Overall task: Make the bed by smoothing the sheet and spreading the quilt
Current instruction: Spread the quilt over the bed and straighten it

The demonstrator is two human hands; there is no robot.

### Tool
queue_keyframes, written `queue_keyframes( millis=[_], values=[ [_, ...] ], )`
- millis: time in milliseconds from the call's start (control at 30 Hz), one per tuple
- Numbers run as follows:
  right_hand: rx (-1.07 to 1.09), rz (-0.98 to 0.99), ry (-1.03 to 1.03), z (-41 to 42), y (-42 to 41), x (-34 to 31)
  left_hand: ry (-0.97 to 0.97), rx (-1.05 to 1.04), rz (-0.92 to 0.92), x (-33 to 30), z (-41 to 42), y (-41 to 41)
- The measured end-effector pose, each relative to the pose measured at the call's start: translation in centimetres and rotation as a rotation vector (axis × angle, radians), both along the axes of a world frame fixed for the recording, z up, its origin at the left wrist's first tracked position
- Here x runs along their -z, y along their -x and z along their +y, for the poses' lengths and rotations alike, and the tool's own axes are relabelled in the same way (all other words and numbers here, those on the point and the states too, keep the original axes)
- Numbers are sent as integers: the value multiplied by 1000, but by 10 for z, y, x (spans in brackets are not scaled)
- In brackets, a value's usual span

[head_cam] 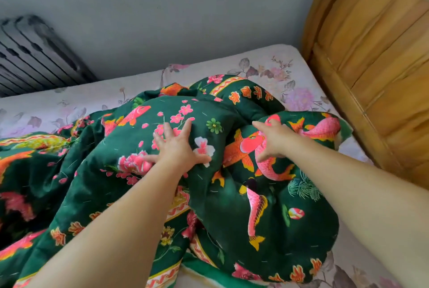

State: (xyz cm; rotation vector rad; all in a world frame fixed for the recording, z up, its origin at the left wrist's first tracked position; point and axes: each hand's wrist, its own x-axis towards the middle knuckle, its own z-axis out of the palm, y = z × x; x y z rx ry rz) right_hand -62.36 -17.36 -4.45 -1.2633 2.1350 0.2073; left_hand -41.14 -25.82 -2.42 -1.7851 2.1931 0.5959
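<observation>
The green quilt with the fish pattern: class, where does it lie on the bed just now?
The green quilt lies bunched mid-bed on the floral sheet, under the left hand and right hand, short of the wooden headboard.
</observation>
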Motion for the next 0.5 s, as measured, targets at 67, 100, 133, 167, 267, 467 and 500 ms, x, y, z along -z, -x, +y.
queue_keyframes(
  millis=[67, 100, 133, 167, 267, 467, 500],
  values=[
    [-9, 3, -39, -5, -1, 23, -56, 17, 29, 22, -11, 2],
    [-12, -3, -41, -9, 0, 33, -77, 24, 43, 34, -15, 2],
    [-22, -17, -35, -14, 3, 45, -93, 36, 43, 44, -18, 3],
    [-25, -32, -41, -22, 6, 60, -104, 39, 32, 59, -23, 6],
    [-41, -42, -47, -39, 14, 97, -119, 48, -27, 98, -35, 11],
    [-70, -45, -83, -94, 31, 160, -253, 67, -25, 193, -81, 35],
    [-62, -52, -95, -105, 34, 170, -268, 53, -19, 218, -90, 38]
  ],
)
